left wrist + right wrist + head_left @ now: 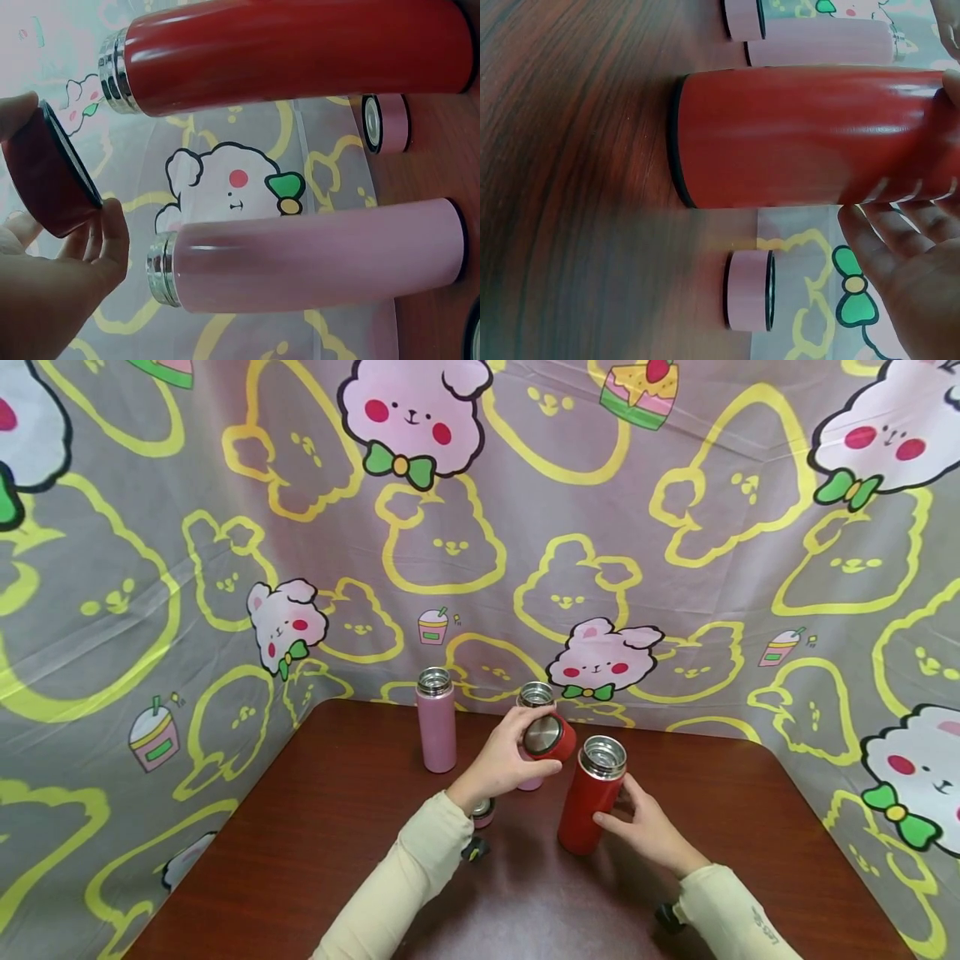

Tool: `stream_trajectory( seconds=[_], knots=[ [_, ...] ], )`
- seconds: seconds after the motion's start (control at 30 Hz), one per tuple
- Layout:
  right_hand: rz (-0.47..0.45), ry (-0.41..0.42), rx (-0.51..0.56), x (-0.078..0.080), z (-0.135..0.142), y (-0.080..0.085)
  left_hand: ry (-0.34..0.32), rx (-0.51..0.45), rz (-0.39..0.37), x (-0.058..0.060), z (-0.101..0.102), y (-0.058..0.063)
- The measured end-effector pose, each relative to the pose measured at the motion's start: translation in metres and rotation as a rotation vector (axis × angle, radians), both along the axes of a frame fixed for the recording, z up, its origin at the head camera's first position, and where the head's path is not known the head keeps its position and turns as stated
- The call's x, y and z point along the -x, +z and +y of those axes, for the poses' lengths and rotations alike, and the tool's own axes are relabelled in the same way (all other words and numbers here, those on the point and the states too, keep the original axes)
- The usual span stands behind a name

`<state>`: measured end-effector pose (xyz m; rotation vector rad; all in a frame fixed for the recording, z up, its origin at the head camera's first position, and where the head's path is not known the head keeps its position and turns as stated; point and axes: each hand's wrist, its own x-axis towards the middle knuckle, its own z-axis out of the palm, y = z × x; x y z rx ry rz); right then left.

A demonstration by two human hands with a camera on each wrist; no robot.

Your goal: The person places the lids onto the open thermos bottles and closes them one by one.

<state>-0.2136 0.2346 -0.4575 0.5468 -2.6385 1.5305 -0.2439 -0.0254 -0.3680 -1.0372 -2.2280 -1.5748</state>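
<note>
My left hand [513, 760] holds a red bottle lid [551, 737] by its rim, tilted so its steel inner face shows. The lid is apart from the red thermos bottle [588, 802], just left of its open steel mouth [602, 755]. My right hand [651, 827] grips that bottle around its right side, thumb toward the front. The bottle stands upright on the table with a slight lean in the head view. In the left wrist view, fingers and thumb pinch the red lid [56, 176]. In the right wrist view, my right hand's fingers [870, 232] touch the red bottle's wall.
A lidless pink bottle [438, 727] stands at the back left. Another pink bottle [531, 783] is partly hidden behind my left hand. One pink lid [483, 814] lies beside my left wrist; another pink lid [748, 291] shows in the right wrist view. A patterned cloth [465, 610] hangs behind the table [337, 810].
</note>
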Motion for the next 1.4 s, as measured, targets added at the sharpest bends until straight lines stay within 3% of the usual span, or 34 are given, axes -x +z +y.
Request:
stream_trajectory(
  seconds=[0.1, 0.37, 0.6, 0.9, 1.17, 1.4],
  knots=[
    [-0.001, 0.0, 0.004, 0.0, -0.001, 0.0, 0.027, 0.026, -0.01, 0.0, 0.003, 0.001],
    [0.002, -0.002, 0.013, 0.003, 0.001, -0.003, 0.06, 0.021, -0.147, -0.004, 0.01, 0.003],
    [0.024, 0.031, 0.035, 0.002, 0.004, -0.004, 0.043, 0.013, -0.128, -0.004, 0.017, 0.006],
    [0.078, 0.055, 0.071, 0.0, 0.005, -0.005, -0.001, -0.016, -0.193, -0.003, 0.026, 0.007],
    [0.089, 0.058, 0.083, -0.001, 0.006, -0.005, 0.031, 0.092, -0.118, -0.001, 0.035, 0.006],
    [0.062, 0.068, 0.07, 0.0, 0.008, -0.006, 0.023, 0.121, -0.133, 0.0, 0.038, 0.005]
  ],
)
